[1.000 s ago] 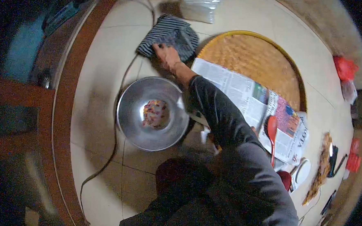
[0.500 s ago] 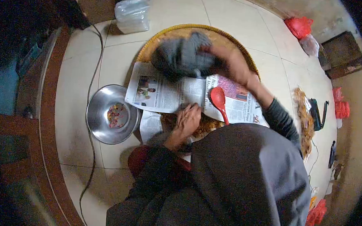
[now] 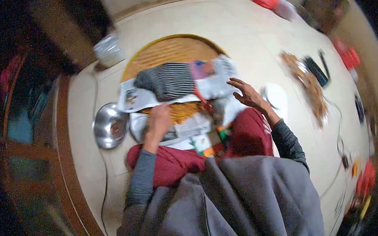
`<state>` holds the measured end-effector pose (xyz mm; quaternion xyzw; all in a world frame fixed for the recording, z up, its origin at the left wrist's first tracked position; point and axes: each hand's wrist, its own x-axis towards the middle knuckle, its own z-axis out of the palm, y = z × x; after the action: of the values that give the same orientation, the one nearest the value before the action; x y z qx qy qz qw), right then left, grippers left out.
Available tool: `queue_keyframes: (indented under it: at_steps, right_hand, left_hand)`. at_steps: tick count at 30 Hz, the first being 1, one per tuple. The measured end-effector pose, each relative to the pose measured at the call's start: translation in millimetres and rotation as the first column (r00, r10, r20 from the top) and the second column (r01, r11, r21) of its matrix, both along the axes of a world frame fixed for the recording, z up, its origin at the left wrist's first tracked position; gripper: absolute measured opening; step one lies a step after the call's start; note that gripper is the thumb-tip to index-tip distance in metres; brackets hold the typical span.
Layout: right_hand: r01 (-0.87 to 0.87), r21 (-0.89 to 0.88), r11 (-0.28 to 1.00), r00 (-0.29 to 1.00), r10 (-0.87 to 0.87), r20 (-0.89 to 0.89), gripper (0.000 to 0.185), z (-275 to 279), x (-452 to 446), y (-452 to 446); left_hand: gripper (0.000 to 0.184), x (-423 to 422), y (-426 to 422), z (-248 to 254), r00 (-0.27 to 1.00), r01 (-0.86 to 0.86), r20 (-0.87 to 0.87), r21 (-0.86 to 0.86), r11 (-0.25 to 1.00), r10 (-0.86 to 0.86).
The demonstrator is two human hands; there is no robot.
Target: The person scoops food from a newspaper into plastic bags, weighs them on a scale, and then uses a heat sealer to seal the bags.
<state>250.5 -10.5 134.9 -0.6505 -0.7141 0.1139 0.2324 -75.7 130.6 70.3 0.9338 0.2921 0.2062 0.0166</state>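
Note:
The striped cloth [image 3: 167,80] lies on the newspaper [image 3: 147,99], which covers the front part of the round woven tray [image 3: 171,48]. Orange-brown food [image 3: 185,113] shows below the paper's edge. My left hand [image 3: 159,120] is at that lower edge, blurred, and its fingers are too smeared to read. To the right of the paper, my right hand [image 3: 248,95] is raised with its fingers apart and nothing in it. Partly under the cloth, a red spoon [image 3: 202,99] lies on the paper.
A steel bowl [image 3: 107,128] with small bits in it stands at the left, near a cable. Clear plastic bags [image 3: 108,50] are at the upper left. A long plastic-wrapped pack [image 3: 306,85], a black object [image 3: 315,71] and red bags [image 3: 347,54] lie at the right.
My right hand has carried the striped cloth from beside the bowl onto the newspaper, let it go and moved right. My left hand has come into view at the paper's lower edge. The view has shifted.

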Motion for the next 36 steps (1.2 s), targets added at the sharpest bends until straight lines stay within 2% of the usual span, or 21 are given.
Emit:
queue_keyframes:
  at_steps: [1, 2, 3, 4, 5, 6, 7, 8, 10, 11, 12, 14, 15, 17, 19, 20, 22, 25, 28, 31, 36]
  right_hand:
    - [0.09, 0.021, 0.996, 0.996, -0.09, 0.014, 0.044, 1, 14, -40]
    - [0.216, -0.02, 0.976, 0.971, -0.217, -0.097, 0.042, -5, 29, -84]
    - [0.343, -0.063, 0.937, 0.915, -0.349, -0.204, 0.039, -12, 41, -132]
    - [0.564, -0.174, 0.807, 0.76, -0.59, -0.274, 0.037, -19, 44, -181]
    - [0.678, -0.225, 0.7, 0.637, -0.711, -0.298, 0.036, -30, 49, -232]
    - [0.768, -0.195, 0.61, 0.552, -0.785, -0.283, 0.035, -53, 59, -275]
    - [0.835, -0.165, 0.524, 0.471, -0.838, -0.276, 0.035, -78, 65, -322]
    - [0.913, -0.154, 0.377, 0.324, -0.902, -0.284, 0.033, -96, 64, -363]
    - [0.989, -0.13, 0.067, 0.024, -0.951, -0.309, 0.032, -127, 48, -432]
    - [0.988, -0.12, -0.093, -0.127, -0.938, -0.321, 0.032, -138, 33, -465]
    - [0.986, -0.032, -0.163, -0.166, -0.964, -0.209, 0.033, -156, 16, -494]
    - [0.961, 0.112, -0.254, -0.253, -0.967, -0.03, 0.034, -172, -29, -532]
    - [0.945, 0.161, -0.284, -0.292, -0.956, 0.025, 0.035, -180, -52, -541]
    - [0.965, 0.068, -0.253, -0.258, -0.963, 0.082, 0.037, -202, -89, -544]
    - [0.992, -0.011, -0.127, -0.124, -0.978, 0.167, 0.036, -195, -93, -539]
    - [0.993, -0.027, -0.112, -0.106, -0.98, 0.167, 0.036, -190, -95, -539]
    - [0.995, -0.049, -0.082, -0.072, -0.983, 0.172, 0.037, -183, -87, -542]
    - [0.993, -0.073, -0.097, -0.079, -0.974, 0.212, 0.037, -179, -88, -541]
    - [0.968, -0.169, -0.187, -0.163, -0.976, 0.145, 0.038, -184, -87, -535]
    - [0.836, -0.248, -0.489, -0.443, -0.869, 0.221, 0.04, -181, -86, -497]
    - [0.843, -0.235, -0.483, -0.405, -0.859, 0.312, 0.042, -174, -85, -493]
  left_hand:
    - [0.008, 5, 10, -13, 0.999, -0.023, -0.044, -0.048, 0.999, 0.021]
    - [0.008, 12, 3, 11, 0.985, 0.094, 0.142, 0.022, 0.995, -0.096]
    - [0.008, 21, -1, 23, 0.973, 0.1, 0.215, -0.045, 0.994, -0.088]
    - [0.007, 31, -11, 37, 0.979, 0.077, 0.198, -0.099, 0.992, -0.056]
    - [0.008, 41, -22, 58, 0.989, 0.111, 0.101, -0.068, 0.992, -0.104]
    - [0.008, 53, -24, 66, 0.962, 0.186, 0.208, -0.037, 0.982, -0.175]
    - [0.008, 69, -29, 79, 0.973, 0.203, 0.128, -0.068, 0.977, -0.193]
    - [0.009, 86, -33, 92, 0.977, 0.209, 0.062, -0.077, 0.975, -0.205]
    - [0.013, 129, -39, 102, 0.953, 0.3, 0.007, 0.106, 0.948, -0.302]
    - [0.015, 156, -52, 114, 0.916, 0.398, -0.005, 0.129, 0.908, -0.401]
    - [0.018, 182, -63, 125, 0.873, 0.485, -0.016, 0.144, 0.862, -0.488]
    - [0.019, 229, -77, 149, 0.847, 0.514, -0.089, -0.112, 0.85, -0.524]
    - [0.017, 257, -75, 149, 0.791, 0.606, -0.078, -0.041, 0.795, -0.607]
    - [0.018, 311, -79, 152, 0.702, 0.71, -0.121, 0.055, 0.702, -0.701]
    - [0.02, 353, -101, 159, 0.637, 0.769, -0.168, 0.074, 0.635, -0.752]
    - [0.021, 369, -108, 162, 0.592, 0.805, -0.162, 0.075, 0.588, -0.79]
    - [0.019, 411, -108, 163, 0.614, 0.784, -0.331, 0.159, 0.599, -0.716]
    - [0.014, 434, -121, 165, 0.698, 0.697, -0.249, 0.022, 0.717, -0.671]
    - [0.011, 453, -128, 164, 0.708, 0.679, -0.377, 0.131, 0.722, -0.598]
    - [0.015, 502, -108, 143, 0.563, 0.783, -0.519, 0.086, 0.616, -0.643]
    - [0.012, 599, -177, 97, 0.301, 0.953, -0.314, 0.073, 0.293, -0.9]
